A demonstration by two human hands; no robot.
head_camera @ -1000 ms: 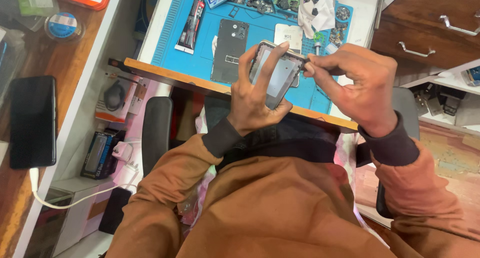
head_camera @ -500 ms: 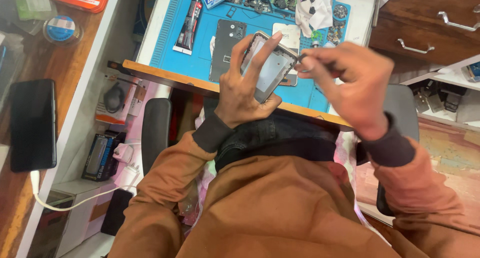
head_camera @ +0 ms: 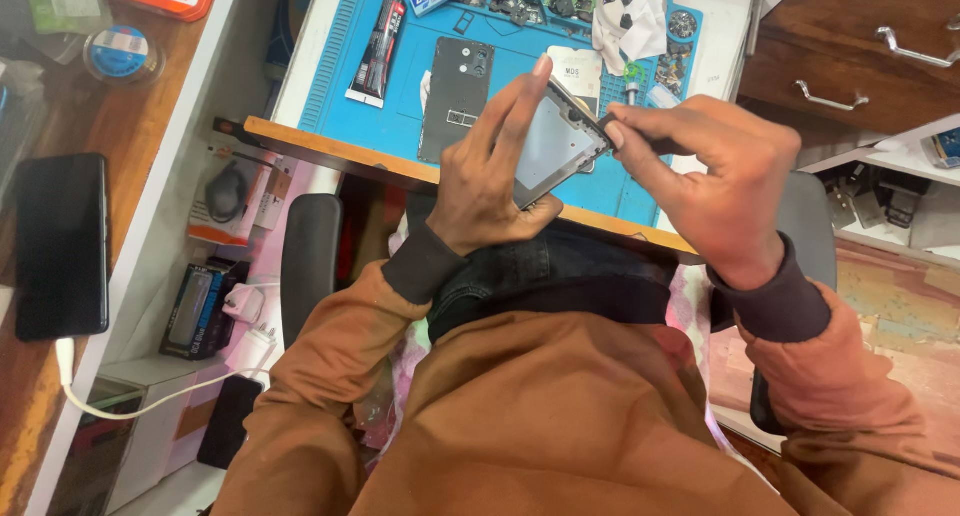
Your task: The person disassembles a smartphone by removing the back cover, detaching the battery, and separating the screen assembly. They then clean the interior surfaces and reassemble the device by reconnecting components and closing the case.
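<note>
Left hand cradles the phone frame from behind, fingers stretched up its edge — right hand pinches its top corner, closed tight. Below: blue mat, back cover, glue tube.

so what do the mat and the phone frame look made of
The mat: likely silicone or rubber, matte blue, with moulded ridges along its left edge. The phone frame, held in the left hand: seemingly metal, a dull grey plate with a faint sheen; plastic can't be ruled out.
</note>
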